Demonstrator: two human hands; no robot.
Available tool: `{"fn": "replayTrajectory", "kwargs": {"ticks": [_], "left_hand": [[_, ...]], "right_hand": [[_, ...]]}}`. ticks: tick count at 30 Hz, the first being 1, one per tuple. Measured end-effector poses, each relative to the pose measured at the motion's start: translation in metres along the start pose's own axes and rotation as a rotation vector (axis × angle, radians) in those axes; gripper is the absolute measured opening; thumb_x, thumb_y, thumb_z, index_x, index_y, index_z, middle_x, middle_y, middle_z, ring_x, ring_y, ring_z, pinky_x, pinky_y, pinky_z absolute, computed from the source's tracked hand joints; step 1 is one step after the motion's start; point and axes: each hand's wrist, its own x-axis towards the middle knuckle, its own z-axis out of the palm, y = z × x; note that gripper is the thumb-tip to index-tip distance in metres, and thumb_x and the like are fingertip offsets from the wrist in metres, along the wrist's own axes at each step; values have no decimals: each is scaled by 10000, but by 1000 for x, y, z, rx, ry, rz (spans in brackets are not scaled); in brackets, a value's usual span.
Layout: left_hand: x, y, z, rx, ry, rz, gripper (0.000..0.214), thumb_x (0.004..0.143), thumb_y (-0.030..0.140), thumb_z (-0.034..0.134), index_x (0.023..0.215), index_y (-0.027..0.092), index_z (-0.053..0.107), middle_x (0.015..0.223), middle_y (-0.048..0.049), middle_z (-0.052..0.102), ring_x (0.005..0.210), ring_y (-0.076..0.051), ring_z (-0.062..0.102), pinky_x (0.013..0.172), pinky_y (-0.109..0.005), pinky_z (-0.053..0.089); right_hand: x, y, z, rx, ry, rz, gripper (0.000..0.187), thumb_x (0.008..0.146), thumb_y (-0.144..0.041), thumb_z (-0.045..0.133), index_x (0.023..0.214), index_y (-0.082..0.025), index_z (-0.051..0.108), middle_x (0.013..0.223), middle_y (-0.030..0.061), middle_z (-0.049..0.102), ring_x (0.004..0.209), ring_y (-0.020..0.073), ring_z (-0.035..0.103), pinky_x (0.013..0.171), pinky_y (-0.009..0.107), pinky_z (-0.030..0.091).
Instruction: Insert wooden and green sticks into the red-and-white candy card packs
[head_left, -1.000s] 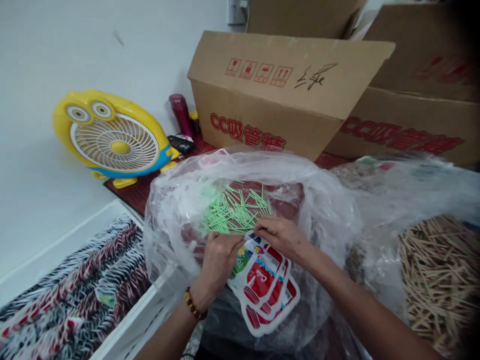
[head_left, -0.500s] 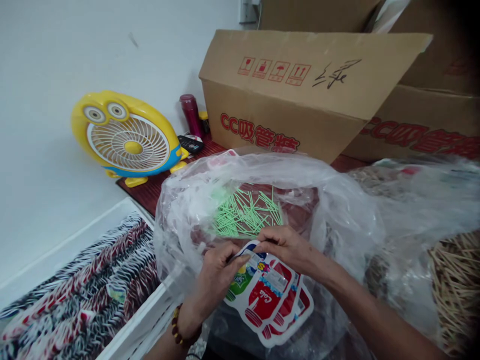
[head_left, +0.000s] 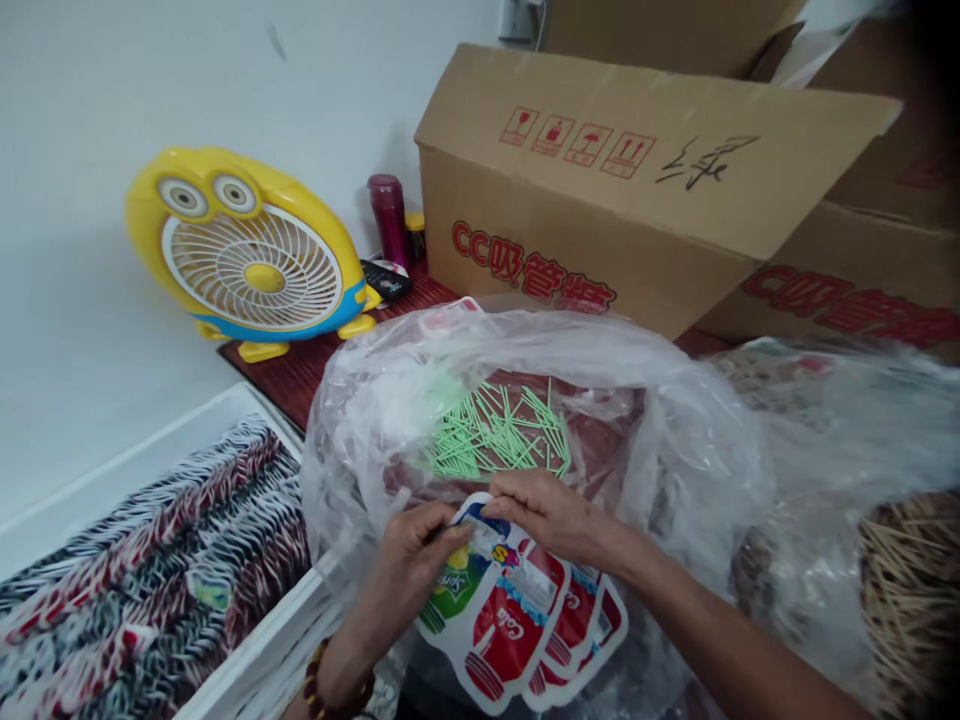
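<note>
A few flat, bottle-shaped printed packets [head_left: 517, 620] hang fanned out between my hands, red ones marked Cola and one green. My left hand [head_left: 416, 560], with a beaded bracelet at the wrist, pinches their upper left edge. At the top edge my right hand [head_left: 551, 515] grips with thumb and curled fingers; the two hands nearly meet there. Just beyond lie thin light-green sticks [head_left: 495, 430] inside an opened clear plastic bag [head_left: 600, 345], whose crumpled rim surrounds them.
At the left a white crate [head_left: 232, 690] holds rows of packed packets. A yellow fan [head_left: 259, 270], a dark-red flask [head_left: 388, 215] and a black remote [head_left: 386, 280] stand or lie along the wall. Cardboard boxes [head_left: 525, 190] rise behind; tan sticks [head_left: 911, 590] in plastic are at right.
Both hands and the packets have shifted slightly left and down in the picture, with the packets still held. The camera view has turned a little.
</note>
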Motion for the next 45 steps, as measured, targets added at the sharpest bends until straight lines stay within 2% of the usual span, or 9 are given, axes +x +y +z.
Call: {"fn": "replayTrajectory", "kwargs": {"ticks": [5,9,11,14,18,24,28,38,45], "left_hand": [[-3,2,-5,44,-4,59,345,889,391,520,630,163,527,622,18,489,602,-112,435,549,-214,340],[-5,-2,-5,99,7,119,326,903,359,507,638,169,514,634,21,486,617,-112,445,572,-213,343],[-5,-6,-4,134,-2,151,316,909,345,501,646,170,520,632,22,491,608,-110,449,572,-214,340],[-4,-10,-2,172,-1,188,316,916,334,486,649,170,524,638,17,503,608,-113,459,579,-221,343],[-4,-12,-2,152,0,187,300,914,332,489,665,173,538,648,13,514,618,-119,466,580,-224,348],[-5,-11,-3,129,-5,167,311,912,333,499,646,173,510,636,24,491,609,-110,449,573,-218,340],[-4,-9,-3,126,-5,149,324,913,351,495,645,169,514,639,21,495,617,-112,449,577,-221,341],[-4,-11,0,113,-11,145,316,908,352,499,670,158,571,654,2,548,620,-118,479,569,-225,351],[-4,-9,-1,66,-11,123,307,901,364,502,680,165,576,667,7,554,632,-122,485,579,-223,361]], "right_hand": [[9,8,-14,1,-48,77,356,939,-383,404,678,-183,540,630,-26,526,594,104,467,556,213,337],[28,36,-50,-436,266,473,353,933,-349,367,823,-159,643,768,69,664,706,170,595,641,261,405],[40,49,-65,-649,302,680,334,911,-310,395,911,-131,677,885,150,695,839,239,642,711,307,427],[55,58,-73,-736,289,787,323,877,-232,432,996,-66,682,963,239,683,976,317,636,777,359,435],[59,57,-64,-747,246,783,317,865,-181,424,1000,-66,687,973,244,686,971,321,644,788,373,439],[39,46,-52,-683,98,624,341,912,-360,406,909,-160,681,938,119,703,861,202,644,742,271,425],[29,36,-45,-775,91,527,442,803,-542,550,991,-148,618,1089,158,631,984,281,591,788,343,421],[35,24,-22,-610,36,627,274,844,-221,455,1087,-117,526,1008,192,670,928,313,639,774,387,425],[46,44,-27,-286,101,484,177,849,-185,421,932,-141,571,885,115,676,802,203,619,699,282,422]]}}
